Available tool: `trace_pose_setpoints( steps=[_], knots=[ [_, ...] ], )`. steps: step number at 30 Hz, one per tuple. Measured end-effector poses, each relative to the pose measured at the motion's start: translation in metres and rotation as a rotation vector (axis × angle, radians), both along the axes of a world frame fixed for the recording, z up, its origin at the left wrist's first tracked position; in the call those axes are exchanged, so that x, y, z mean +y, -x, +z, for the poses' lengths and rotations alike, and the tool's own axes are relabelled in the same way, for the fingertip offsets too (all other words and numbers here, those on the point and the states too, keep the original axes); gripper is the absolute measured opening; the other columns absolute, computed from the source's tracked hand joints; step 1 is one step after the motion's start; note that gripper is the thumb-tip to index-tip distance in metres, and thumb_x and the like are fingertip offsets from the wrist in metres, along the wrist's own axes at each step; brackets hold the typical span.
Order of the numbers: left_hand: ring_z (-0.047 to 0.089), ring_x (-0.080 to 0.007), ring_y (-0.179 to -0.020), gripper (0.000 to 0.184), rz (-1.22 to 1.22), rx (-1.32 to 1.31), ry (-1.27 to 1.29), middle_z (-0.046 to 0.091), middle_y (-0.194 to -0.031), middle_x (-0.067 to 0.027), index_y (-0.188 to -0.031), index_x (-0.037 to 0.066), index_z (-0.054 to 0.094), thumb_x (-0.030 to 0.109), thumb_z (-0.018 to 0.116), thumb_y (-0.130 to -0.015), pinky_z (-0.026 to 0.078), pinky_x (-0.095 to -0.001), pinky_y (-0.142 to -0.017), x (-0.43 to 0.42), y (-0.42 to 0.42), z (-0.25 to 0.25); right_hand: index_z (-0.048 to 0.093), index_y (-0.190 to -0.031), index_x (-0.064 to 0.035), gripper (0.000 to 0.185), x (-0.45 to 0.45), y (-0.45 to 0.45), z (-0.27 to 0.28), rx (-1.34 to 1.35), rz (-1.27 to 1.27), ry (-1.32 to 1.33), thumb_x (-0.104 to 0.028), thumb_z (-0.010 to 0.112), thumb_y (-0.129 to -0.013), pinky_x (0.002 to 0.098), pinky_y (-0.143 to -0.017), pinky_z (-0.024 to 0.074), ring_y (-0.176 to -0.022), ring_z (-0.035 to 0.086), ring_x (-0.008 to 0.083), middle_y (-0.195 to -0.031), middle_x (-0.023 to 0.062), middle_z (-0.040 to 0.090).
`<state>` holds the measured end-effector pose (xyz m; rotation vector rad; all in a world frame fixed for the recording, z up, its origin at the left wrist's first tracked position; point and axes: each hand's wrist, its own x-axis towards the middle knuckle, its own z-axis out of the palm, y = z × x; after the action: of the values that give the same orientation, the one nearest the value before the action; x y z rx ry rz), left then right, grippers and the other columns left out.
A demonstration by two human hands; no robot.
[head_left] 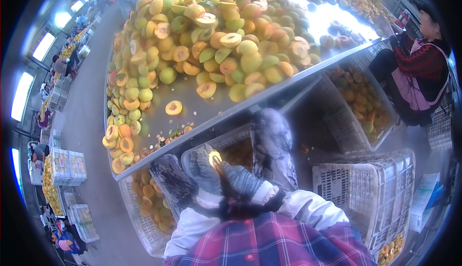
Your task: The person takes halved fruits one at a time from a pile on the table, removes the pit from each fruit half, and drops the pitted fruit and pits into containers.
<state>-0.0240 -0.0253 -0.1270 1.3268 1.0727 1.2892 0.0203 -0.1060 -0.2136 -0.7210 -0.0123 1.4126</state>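
Note:
My left hand (204, 170), in a grey glove, is closed around a peach half (214, 157) with its yellow cut flesh showing. Close against that fruit is my right hand (241, 180), also gloved, its fingers curled; a small brownish thing shows at its fingertips, too blurred to name. Both hands are between my knees, above a crate (191, 156) with fruit in it. Beyond them, a big heap of whole and halved peaches (231, 49) covers much of a metal table (185, 112). A single cut half (173, 107) lies apart near the table's front edge.
The raised table rim (211, 124) runs just beyond my knees. Fruit-filled crates stand at left (137, 208) and right (332, 121). A stacked crate (356, 184) is close at my right. A co-worker (416, 68) sits at the far right; more people and crates line the left.

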Motion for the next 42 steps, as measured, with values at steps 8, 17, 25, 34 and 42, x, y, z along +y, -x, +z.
trace_pose_setpoints(
  steps=[8, 17, 25, 34, 42],
  knots=[
    [0.064, -0.0220, -0.092, 0.021, -0.099, 0.352, -0.305, 0.067, -0.103, -0.0115, -0.106, -0.001, 0.064, 0.012, 0.051, -0.097, 0.053, -0.0326, -0.082, 0.006, 0.006, 0.009, 0.066, -0.112, -0.0034, 0.045, -0.010, -0.072, 0.163, -0.289, 0.560, 0.134, -0.044, 0.048, -0.103, 0.0236, -0.063, 0.0485, -0.074, 0.058, 0.0091, -0.087, 0.0010, 0.065],
    [0.063, -0.0185, -0.080, 0.020, -0.429, 0.471, -0.328, 0.066, -0.090, -0.0107, -0.100, -0.001, 0.060, 0.017, 0.054, -0.095, 0.052, -0.0304, -0.071, 0.011, 0.002, 0.053, 0.062, -0.099, -0.0036, 0.065, -0.013, -0.078, 0.151, -0.862, 0.459, -0.076, -0.060, 0.031, -0.101, 0.0372, -0.070, 0.0477, -0.069, 0.059, 0.0216, -0.073, 0.0079, 0.062],
    [0.064, -0.0268, -0.101, 0.041, -0.012, 0.658, -1.383, 0.064, -0.111, -0.0174, -0.118, -0.007, 0.056, 0.021, 0.063, -0.090, 0.054, -0.0363, -0.086, 0.045, 0.017, -0.070, 0.058, -0.109, -0.0051, 0.055, -0.013, -0.084, 0.161, -0.740, 0.478, -0.022, -0.056, 0.040, -0.100, 0.0370, -0.076, 0.0447, -0.080, 0.057, 0.0196, -0.085, 0.0089, 0.062],
    [0.065, -0.0201, -0.069, 0.024, -0.441, 0.391, -0.189, 0.067, -0.077, -0.0078, -0.090, 0.003, 0.064, 0.026, 0.063, -0.090, 0.052, -0.0323, -0.064, 0.018, -0.024, 0.061, 0.061, -0.108, -0.0038, 0.054, -0.009, -0.080, 0.169, -0.771, 0.374, 0.180, -0.052, 0.037, -0.102, 0.0383, -0.081, 0.0440, -0.087, 0.058, 0.0241, -0.090, 0.0139, 0.064],
    [0.063, -0.0244, -0.075, 0.013, -0.236, 0.629, -0.565, 0.066, -0.086, -0.0118, -0.094, 0.002, 0.064, 0.014, 0.061, -0.089, 0.050, -0.0329, -0.068, 0.002, -0.026, 0.073, 0.059, -0.117, 0.0001, 0.044, -0.012, -0.050, 0.124, -1.087, 0.211, 0.094, -0.037, 0.041, -0.101, 0.0383, -0.081, 0.0455, -0.084, 0.058, 0.0331, -0.090, 0.0157, 0.062]
  ],
)
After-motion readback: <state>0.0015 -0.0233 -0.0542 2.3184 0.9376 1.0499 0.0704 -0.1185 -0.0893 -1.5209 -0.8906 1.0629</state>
